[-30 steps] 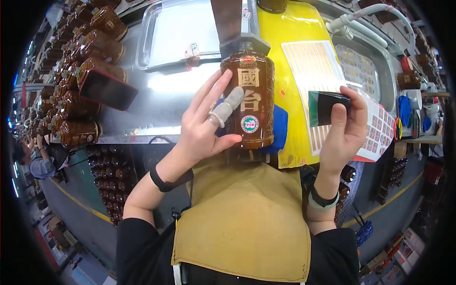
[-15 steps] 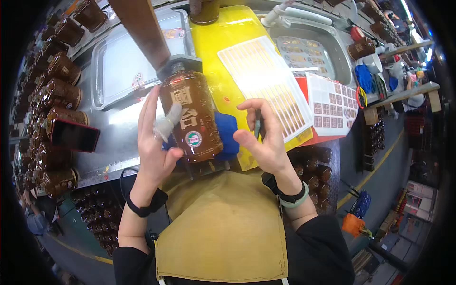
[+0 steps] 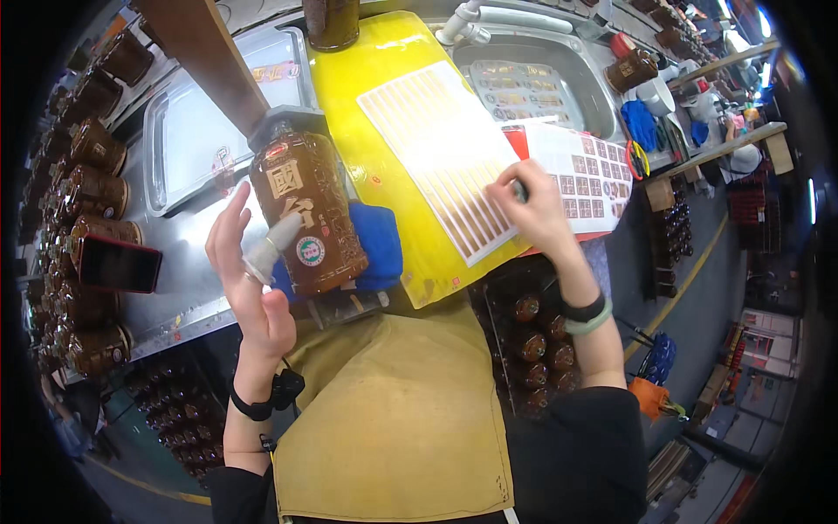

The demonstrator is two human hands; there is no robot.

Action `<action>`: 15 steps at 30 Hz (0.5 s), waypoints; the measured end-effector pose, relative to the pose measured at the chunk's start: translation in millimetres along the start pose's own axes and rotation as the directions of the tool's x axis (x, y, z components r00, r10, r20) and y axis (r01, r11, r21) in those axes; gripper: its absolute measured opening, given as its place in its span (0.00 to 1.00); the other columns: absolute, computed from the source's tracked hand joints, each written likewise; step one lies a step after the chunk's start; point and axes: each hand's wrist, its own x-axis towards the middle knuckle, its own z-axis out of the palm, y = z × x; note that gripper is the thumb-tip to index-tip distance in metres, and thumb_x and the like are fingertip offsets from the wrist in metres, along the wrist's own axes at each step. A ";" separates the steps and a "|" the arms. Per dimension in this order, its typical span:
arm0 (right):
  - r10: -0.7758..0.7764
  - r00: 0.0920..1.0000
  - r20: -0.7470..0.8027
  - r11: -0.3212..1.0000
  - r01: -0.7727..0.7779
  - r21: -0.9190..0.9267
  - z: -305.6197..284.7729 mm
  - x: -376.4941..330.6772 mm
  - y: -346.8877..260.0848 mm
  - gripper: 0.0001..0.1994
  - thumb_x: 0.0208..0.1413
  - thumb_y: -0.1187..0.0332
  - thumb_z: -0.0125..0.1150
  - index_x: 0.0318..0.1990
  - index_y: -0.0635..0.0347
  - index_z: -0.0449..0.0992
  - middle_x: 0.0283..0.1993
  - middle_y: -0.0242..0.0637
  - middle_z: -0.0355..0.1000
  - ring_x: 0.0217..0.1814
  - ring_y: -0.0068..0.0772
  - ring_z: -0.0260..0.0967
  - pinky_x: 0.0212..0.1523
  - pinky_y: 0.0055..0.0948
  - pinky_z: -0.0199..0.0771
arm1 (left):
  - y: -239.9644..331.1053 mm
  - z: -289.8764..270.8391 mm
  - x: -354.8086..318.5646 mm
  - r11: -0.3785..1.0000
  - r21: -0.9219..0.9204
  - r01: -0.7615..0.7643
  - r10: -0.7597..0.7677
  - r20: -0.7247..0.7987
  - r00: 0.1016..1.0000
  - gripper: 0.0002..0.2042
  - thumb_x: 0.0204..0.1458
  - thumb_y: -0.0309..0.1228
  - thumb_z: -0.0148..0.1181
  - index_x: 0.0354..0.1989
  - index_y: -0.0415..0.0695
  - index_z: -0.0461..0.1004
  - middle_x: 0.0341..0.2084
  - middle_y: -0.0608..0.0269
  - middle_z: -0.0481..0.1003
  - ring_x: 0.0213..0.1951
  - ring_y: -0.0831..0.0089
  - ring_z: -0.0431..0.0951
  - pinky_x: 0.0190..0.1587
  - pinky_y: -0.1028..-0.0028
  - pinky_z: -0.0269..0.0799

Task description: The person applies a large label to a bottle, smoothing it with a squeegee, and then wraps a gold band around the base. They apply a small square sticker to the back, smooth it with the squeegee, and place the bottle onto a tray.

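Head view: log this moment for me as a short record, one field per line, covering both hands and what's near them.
Left hand: open, beside the bottle; contact unclear
Right hand: pinching a small dark item, mostly hidden
Bottle: brown, gold characters, round green-and-white sticker
Beneath bottle's sides: blue cloth
Yellow mat: right of bottle, bearing a striped sheet
Phone: dark screen, red edge, left of the left hand

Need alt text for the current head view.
A person's left hand, wearing a pale finger cover, is open beside a brown bottle over blue cloth; the right hand, curled around a small dark object, is at the right edge of a striped sheet. More brown bottles and a phone are at left.
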 end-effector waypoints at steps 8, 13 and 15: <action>0.022 1.000 0.005 0.979 -0.021 -0.204 -39.0 42.7 40.0 0.09 0.54 0.67 0.70 0.39 0.62 0.82 0.38 0.47 0.77 0.43 0.46 0.76 0.45 0.37 0.73 | -4.8 7.8 -11.5 0.972 -0.167 0.166 -0.170 -0.009 0.985 0.36 0.72 0.55 0.28 0.66 0.34 0.67 0.69 0.46 0.61 0.70 0.56 0.63 0.68 0.59 0.62; 0.008 0.999 0.034 0.992 -0.003 -0.124 0.9 124.2 70.4 0.10 0.59 0.65 0.65 0.43 0.60 0.82 0.35 0.45 0.80 0.36 0.41 0.77 0.41 0.36 0.76 | 6.6 8.9 -7.1 0.973 -0.174 0.151 -0.160 -0.037 0.987 0.33 0.72 0.50 0.33 0.64 0.30 0.67 0.68 0.43 0.62 0.70 0.53 0.61 0.72 0.59 0.53; 0.371 0.914 0.165 0.836 -0.406 0.370 5.0 165.3 101.3 0.14 0.66 0.69 0.56 0.52 0.72 0.75 0.38 0.38 0.75 0.35 0.30 0.74 0.37 0.29 0.78 | 9.0 7.0 -9.5 0.967 -0.196 0.163 -0.173 -0.036 0.984 0.32 0.72 0.49 0.34 0.65 0.30 0.66 0.68 0.44 0.61 0.70 0.54 0.61 0.72 0.59 0.54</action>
